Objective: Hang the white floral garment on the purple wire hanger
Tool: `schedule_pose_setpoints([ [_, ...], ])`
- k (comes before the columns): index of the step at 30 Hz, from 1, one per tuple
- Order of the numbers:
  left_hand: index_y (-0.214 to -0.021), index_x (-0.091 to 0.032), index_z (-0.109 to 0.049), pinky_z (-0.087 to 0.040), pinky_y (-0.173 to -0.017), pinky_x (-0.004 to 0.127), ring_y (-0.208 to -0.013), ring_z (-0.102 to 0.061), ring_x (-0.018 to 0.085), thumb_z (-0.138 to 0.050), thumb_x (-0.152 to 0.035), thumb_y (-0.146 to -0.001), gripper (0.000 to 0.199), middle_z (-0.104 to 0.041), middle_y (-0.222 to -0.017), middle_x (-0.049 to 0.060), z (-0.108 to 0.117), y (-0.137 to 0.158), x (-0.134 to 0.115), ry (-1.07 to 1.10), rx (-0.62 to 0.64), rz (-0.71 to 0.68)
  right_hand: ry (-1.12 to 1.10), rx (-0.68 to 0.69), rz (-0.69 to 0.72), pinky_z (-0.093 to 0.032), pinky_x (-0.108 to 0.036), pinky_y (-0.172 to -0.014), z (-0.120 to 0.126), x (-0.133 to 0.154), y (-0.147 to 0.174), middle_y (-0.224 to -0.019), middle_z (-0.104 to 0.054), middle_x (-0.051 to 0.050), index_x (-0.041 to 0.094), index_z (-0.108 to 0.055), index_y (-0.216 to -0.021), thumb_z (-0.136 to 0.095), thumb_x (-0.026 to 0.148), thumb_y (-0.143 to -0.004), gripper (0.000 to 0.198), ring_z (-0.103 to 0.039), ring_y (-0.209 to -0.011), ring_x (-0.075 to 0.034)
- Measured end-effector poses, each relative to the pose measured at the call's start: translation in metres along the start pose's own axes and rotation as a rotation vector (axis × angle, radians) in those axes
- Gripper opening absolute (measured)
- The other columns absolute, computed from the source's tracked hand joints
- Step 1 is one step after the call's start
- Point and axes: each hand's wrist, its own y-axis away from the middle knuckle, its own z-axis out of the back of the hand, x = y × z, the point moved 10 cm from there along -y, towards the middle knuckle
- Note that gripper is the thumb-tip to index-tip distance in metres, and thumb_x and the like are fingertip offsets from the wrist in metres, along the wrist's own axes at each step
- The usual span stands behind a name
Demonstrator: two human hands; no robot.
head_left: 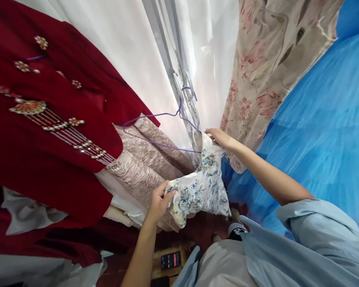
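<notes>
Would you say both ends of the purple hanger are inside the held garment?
No, one end of the hanger is outside the garment.

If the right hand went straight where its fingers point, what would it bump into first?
Probably the purple hanger, just past the right hand, though depth is hard to judge.

No text, brand or number I can read with confidence. Phone screen, dark, carries small light marks and red patch, possibly characters or icons; too tiny from my view. Black-and-white print: lettering unreadable to me.
</notes>
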Motion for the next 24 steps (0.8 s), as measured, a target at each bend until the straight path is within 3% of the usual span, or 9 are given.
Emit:
schedule_pose_setpoints([
  [3, -0.086, -0.018, -0.066, -0.044, -0.069, 0.026, -0.077, -0.058, 0.02, -0.058, -0.029, -0.078, 0.017, -0.065, -0.08, 0.002, 0.029, -0.014, -0.008, -0.241, 0.011, -0.062, 0.013, -0.082, 0.164, -0.037, -0.027, -0.061, 0.011, 0.024, 0.023, -0.064, -0.048, 0.0, 0.019, -0.055, -0.072, -0.046, 0.061, -0.093, 0.048, -0.044, -0.064, -0.015],
  [5, -0.085, -0.019, -0.065, -0.042, -0.068, 0.026, -0.077, -0.058, 0.02, -0.054, -0.025, -0.074, 0.017, -0.065, -0.08, 0.001, 0.058, -0.032, -0.011, -0.423, -0.009, -0.078, 0.019, -0.109, 0.244, -0.033, -0.026, -0.058, 0.022, 0.036, 0.034, -0.062, -0.044, 0.002, 0.018, -0.059, -0.078, -0.049, 0.064, -0.091, 0.049, -0.04, -0.061, -0.013],
  [9, -0.079, -0.019, -0.061, -0.037, -0.064, 0.026, -0.071, -0.053, 0.02, -0.052, -0.027, -0.073, 0.013, -0.06, -0.071, 0.0, 0.121, -0.085, -0.026, -0.691, -0.125, -0.083, 0.09, -0.063, 0.273, -0.028, -0.025, -0.055, 0.032, 0.046, 0.046, -0.057, -0.041, 0.004, 0.017, -0.066, -0.089, -0.055, 0.064, -0.088, 0.048, -0.035, -0.055, -0.012],
  [12, -0.077, -0.019, -0.06, -0.036, -0.066, 0.027, -0.072, -0.052, 0.021, -0.052, -0.024, -0.074, 0.01, -0.059, -0.07, 0.002, 0.149, -0.131, -0.053, -0.822, -0.178, -0.125, 0.142, -0.042, 0.297, -0.029, -0.025, -0.057, 0.032, 0.054, 0.05, -0.061, -0.047, 0.003, 0.016, -0.065, -0.085, -0.054, 0.062, -0.089, 0.047, -0.039, -0.058, -0.012],
  [15, -0.082, -0.019, -0.062, -0.039, -0.075, 0.03, -0.081, -0.054, 0.023, -0.052, -0.018, -0.076, 0.011, -0.06, -0.082, 0.005, 0.156, -0.169, -0.093, -0.947, -0.254, -0.227, 0.171, -0.022, 0.297, -0.032, -0.025, -0.06, 0.028, 0.059, 0.051, -0.064, -0.052, 0.001, 0.016, -0.063, -0.081, -0.053, 0.058, -0.09, 0.044, -0.043, -0.061, -0.013],
  [19, -0.097, -0.019, -0.064, -0.04, -0.085, 0.035, -0.094, -0.054, 0.026, -0.053, -0.014, -0.081, 0.02, -0.057, -0.108, 0.01, 0.147, -0.202, -0.137, -0.982, -0.466, -0.317, 0.153, -0.01, 0.247, -0.031, -0.025, -0.062, 0.026, 0.057, 0.051, -0.064, -0.05, 0.002, 0.017, -0.059, -0.075, -0.052, 0.054, -0.09, 0.041, -0.043, -0.062, -0.012],
  [22, -0.117, -0.018, -0.06, -0.04, -0.087, 0.036, -0.092, -0.055, 0.025, -0.061, -0.017, -0.081, 0.036, -0.057, -0.11, 0.011, 0.14, -0.226, -0.131, -0.826, -0.538, -0.208, 0.117, -0.022, 0.242, -0.03, -0.025, -0.061, 0.029, 0.057, 0.054, -0.064, -0.047, 0.003, 0.017, -0.057, -0.073, -0.053, 0.054, -0.09, 0.042, -0.041, -0.062, -0.011],
  [24, -0.118, -0.014, -0.06, -0.041, -0.084, 0.034, -0.088, -0.054, 0.024, -0.066, -0.02, -0.08, 0.04, -0.06, -0.1, 0.009, 0.133, -0.24, -0.11, -0.736, -0.484, -0.113, 0.113, -0.04, 0.246, -0.03, -0.025, -0.06, 0.035, 0.058, 0.057, -0.063, -0.047, 0.002, 0.017, -0.057, -0.071, -0.054, 0.056, -0.09, 0.044, -0.04, -0.061, -0.011],
])
